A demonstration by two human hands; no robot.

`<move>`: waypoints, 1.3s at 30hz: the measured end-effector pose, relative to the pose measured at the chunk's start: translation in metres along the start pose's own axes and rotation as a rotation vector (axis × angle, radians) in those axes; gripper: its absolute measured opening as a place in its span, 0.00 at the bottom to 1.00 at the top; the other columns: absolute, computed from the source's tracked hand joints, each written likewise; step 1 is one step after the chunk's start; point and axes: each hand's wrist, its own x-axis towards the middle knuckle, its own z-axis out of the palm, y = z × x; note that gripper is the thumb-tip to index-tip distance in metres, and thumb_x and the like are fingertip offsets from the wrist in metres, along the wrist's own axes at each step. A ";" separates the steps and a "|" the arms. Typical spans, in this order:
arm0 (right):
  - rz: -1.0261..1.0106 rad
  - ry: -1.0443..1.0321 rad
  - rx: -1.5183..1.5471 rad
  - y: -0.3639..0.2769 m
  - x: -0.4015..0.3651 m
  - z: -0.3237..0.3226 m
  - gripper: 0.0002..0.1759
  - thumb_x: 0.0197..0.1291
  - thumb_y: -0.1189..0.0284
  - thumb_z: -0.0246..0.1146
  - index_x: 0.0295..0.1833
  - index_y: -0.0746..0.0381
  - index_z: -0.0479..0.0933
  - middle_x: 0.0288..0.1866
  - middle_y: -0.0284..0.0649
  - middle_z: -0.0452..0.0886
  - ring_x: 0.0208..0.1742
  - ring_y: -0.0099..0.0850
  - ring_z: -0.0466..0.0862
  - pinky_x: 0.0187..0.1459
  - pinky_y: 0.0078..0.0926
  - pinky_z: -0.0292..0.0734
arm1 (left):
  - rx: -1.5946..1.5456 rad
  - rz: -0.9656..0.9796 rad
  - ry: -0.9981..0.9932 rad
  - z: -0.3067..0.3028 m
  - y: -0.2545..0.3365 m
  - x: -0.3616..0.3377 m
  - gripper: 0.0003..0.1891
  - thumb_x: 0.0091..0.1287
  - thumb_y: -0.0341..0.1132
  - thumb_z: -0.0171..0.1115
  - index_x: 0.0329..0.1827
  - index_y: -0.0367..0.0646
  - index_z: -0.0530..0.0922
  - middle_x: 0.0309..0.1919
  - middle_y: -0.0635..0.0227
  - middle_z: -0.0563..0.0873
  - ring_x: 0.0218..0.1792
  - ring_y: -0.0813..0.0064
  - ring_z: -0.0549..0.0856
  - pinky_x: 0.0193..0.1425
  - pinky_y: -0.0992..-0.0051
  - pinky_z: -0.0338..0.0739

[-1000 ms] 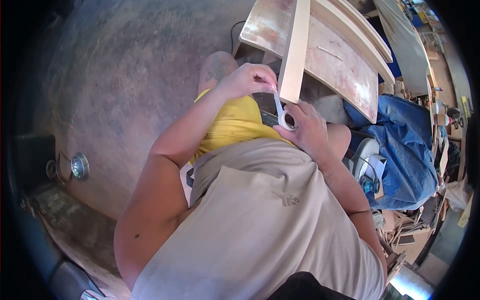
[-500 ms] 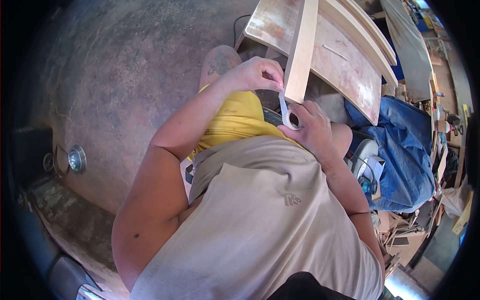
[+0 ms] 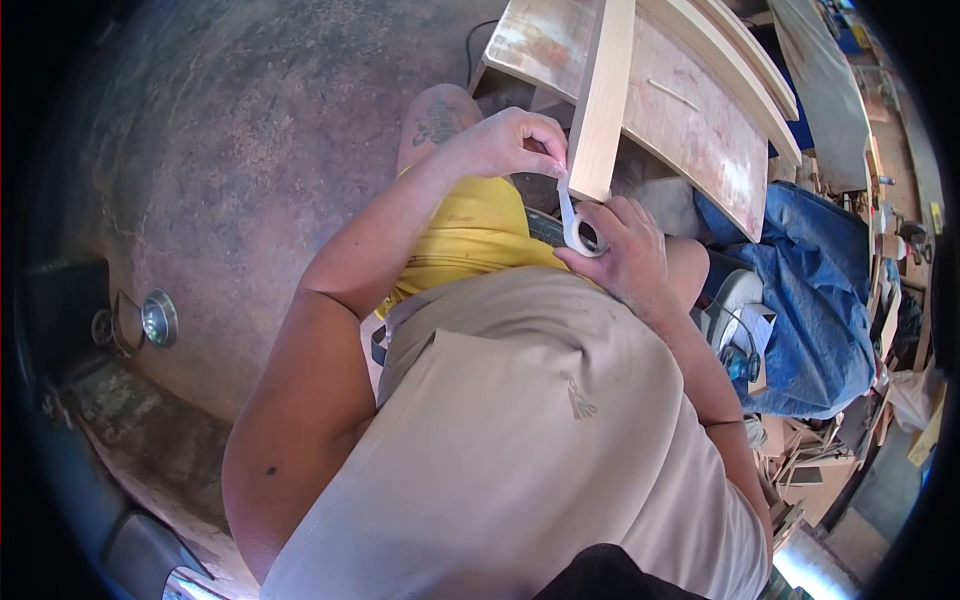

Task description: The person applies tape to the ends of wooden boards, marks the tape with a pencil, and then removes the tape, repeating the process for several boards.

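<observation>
My left hand (image 3: 508,143) pinches the free end of a short pulled-out strip of white tape, thumb and fingers pressed together. The strip runs down to the tape roll (image 3: 585,238), which my right hand (image 3: 630,245) grips by its side, the open core showing. Right beside the strip and the left fingertips is the near end of a pale wooden board (image 3: 604,110). It juts over the edge of a worn, stained tabletop (image 3: 690,165).
More pale wooden pieces (image 3: 735,75) and a thin stick (image 3: 674,95) lie on the tabletop. To the right are a blue tarp (image 3: 815,300), a power tool (image 3: 738,362) and wood scraps (image 3: 805,450). A round metal object (image 3: 158,318) sits on the concrete floor at left.
Both hands stay almost in place, with the tape strip still stretched between them. The view has shifted slightly.
</observation>
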 end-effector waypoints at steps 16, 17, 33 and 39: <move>-0.077 0.026 0.005 0.014 -0.001 0.005 0.31 0.40 0.57 0.81 0.51 0.59 0.81 0.44 0.41 0.81 0.48 0.45 0.82 0.62 0.49 0.73 | -0.012 -0.024 0.025 0.002 -0.003 0.000 0.08 0.64 0.31 0.73 0.41 0.36 0.87 0.41 0.68 0.86 0.44 0.78 0.86 0.54 0.76 0.81; -0.083 0.025 0.018 0.015 -0.001 0.005 0.32 0.40 0.57 0.81 0.51 0.59 0.81 0.44 0.41 0.82 0.49 0.45 0.82 0.65 0.52 0.71 | -0.028 -0.022 0.039 0.002 -0.004 0.000 0.08 0.63 0.30 0.73 0.41 0.36 0.87 0.41 0.68 0.87 0.43 0.79 0.86 0.54 0.76 0.81; -0.064 -0.003 0.046 0.016 0.000 0.002 0.32 0.40 0.57 0.81 0.51 0.59 0.81 0.42 0.41 0.81 0.49 0.43 0.82 0.69 0.55 0.68 | 0.089 -0.048 -0.021 -0.009 -0.028 0.018 0.13 0.60 0.36 0.77 0.28 0.38 0.82 0.29 0.74 0.86 0.33 0.86 0.80 0.38 0.79 0.74; -0.068 -0.002 0.050 0.018 0.000 0.003 0.33 0.38 0.58 0.82 0.51 0.59 0.81 0.41 0.41 0.80 0.48 0.42 0.82 0.69 0.54 0.68 | -0.040 -0.192 -0.147 -0.015 -0.036 0.027 0.16 0.67 0.45 0.71 0.34 0.39 0.83 0.30 0.77 0.86 0.34 0.87 0.79 0.40 0.81 0.72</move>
